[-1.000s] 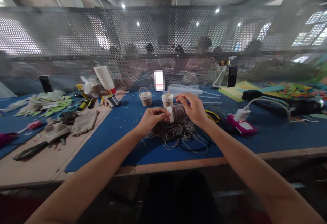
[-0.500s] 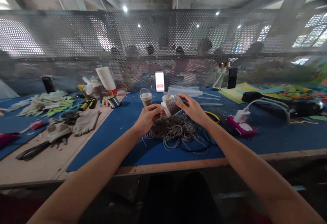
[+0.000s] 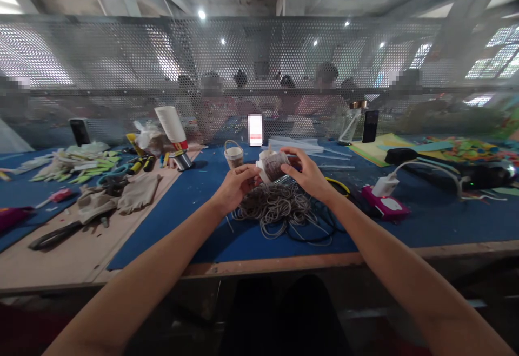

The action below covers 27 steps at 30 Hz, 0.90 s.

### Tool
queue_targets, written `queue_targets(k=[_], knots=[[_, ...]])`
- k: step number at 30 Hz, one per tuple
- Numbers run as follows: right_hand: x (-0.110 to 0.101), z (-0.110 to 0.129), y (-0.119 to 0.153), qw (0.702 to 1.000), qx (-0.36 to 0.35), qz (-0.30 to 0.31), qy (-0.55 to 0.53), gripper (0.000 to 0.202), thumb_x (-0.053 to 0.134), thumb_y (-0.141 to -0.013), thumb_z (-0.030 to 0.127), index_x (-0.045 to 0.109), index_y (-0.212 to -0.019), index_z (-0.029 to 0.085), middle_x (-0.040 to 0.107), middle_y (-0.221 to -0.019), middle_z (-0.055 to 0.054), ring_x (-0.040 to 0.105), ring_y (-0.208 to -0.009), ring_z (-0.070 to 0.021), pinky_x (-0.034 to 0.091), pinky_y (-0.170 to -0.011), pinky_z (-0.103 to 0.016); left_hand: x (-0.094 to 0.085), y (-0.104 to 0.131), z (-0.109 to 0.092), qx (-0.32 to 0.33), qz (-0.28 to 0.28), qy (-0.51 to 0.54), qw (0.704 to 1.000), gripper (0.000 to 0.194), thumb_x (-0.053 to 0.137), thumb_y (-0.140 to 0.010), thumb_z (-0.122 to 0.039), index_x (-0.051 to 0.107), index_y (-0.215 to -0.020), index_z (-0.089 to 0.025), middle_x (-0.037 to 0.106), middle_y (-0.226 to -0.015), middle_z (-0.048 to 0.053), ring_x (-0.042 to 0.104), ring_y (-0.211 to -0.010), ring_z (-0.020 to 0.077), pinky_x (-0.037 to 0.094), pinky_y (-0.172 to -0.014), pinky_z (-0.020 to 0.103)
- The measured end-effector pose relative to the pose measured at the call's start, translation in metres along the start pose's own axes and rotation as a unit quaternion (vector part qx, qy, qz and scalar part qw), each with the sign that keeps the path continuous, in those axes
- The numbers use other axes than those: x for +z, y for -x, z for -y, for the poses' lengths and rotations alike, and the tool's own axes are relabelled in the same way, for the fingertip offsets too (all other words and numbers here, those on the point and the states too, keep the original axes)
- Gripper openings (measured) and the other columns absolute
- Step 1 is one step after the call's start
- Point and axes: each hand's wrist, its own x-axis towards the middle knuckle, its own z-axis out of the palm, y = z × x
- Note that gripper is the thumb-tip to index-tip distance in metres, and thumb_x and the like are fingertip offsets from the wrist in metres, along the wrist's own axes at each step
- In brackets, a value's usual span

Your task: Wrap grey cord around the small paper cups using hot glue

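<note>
Between my two hands a small white paper cup (image 3: pixel 274 166), partly wrapped in grey-brown cord, lies tilted on its side above the mat. My right hand (image 3: pixel 305 174) grips its wrapped end, thumb below and fingers above. At the white end, my left hand (image 3: pixel 235 187) pinches with thumb and forefinger; whether it also holds a cord there is too small to tell. Beneath them sits a tangled heap of grey cord (image 3: pixel 279 207). Just beyond my left hand stands a similar wrapped cup with a handle (image 3: pixel 234 157).
A stack of paper cups (image 3: pixel 169 124) leans in a metal tin at left, near gloves (image 3: pixel 138 192) and scissors (image 3: pixel 112 176). A lit phone (image 3: pixel 255 130) stands ahead. To the right are a magenta box with a charger (image 3: pixel 387 204) and a glass jar (image 3: pixel 349 125). Perforated mesh (image 3: pixel 267 47) closes the back.
The cup has turned slightly in my hands, showing more of its cord-wrapped side. Both hands stay in nearly the same place, and the view has shifted a little.
</note>
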Motion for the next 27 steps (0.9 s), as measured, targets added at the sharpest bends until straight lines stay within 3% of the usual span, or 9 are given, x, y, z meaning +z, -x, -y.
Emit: queue_targets(k=[5,9,14,27], knots=[[-0.001,0.007,0.001,0.989,-0.072,-0.035,0.126,0.038,0.058,-0.094,0.03,0.053,-0.132,0.03,0.058,-0.136,-0.007,0.055,-0.126,-0.0248,0.044,-0.109,-0.048,0.002,0.001,0.0,0.036,0.016,-0.042,0.998,0.024,0.084,-0.07,-0.033,0.072,-0.077,-0.014,0.063,-0.068,0.0,0.057,-0.065,0.0091,0.047,-0.066,0.022],[0.0,0.008,0.001,0.974,-0.114,-0.06,0.188,0.029,0.062,-0.093,0.03,0.062,-0.121,0.032,0.061,-0.132,-0.006,0.053,-0.128,-0.0263,0.043,-0.108,-0.052,0.003,0.002,0.002,0.049,0.019,-0.089,0.995,0.024,0.083,-0.071,-0.035,0.074,-0.079,-0.014,0.066,-0.072,0.002,0.058,-0.066,0.01,0.046,-0.067,0.023],[0.002,0.003,0.001,0.972,-0.113,-0.078,0.19,0.006,0.066,-0.09,0.027,0.069,-0.095,0.03,0.065,-0.122,-0.004,0.058,-0.119,-0.024,0.045,-0.104,-0.05,0.003,0.004,0.005,0.056,0.033,-0.119,0.991,0.023,0.082,-0.072,-0.035,0.076,-0.08,-0.015,0.067,-0.071,0.003,0.058,-0.066,0.0107,0.046,-0.067,0.024],[0.002,0.014,0.003,0.981,-0.11,-0.074,0.143,0.007,0.063,-0.093,0.032,0.066,-0.092,0.026,0.07,-0.098,-0.002,0.065,-0.097,-0.0206,0.048,-0.092,-0.041,0.012,0.009,0.004,0.086,0.033,-0.234,0.968,0.025,0.081,-0.071,-0.039,0.076,-0.074,-0.015,0.069,-0.069,0.004,0.059,-0.065,0.0137,0.046,-0.067,0.026]])
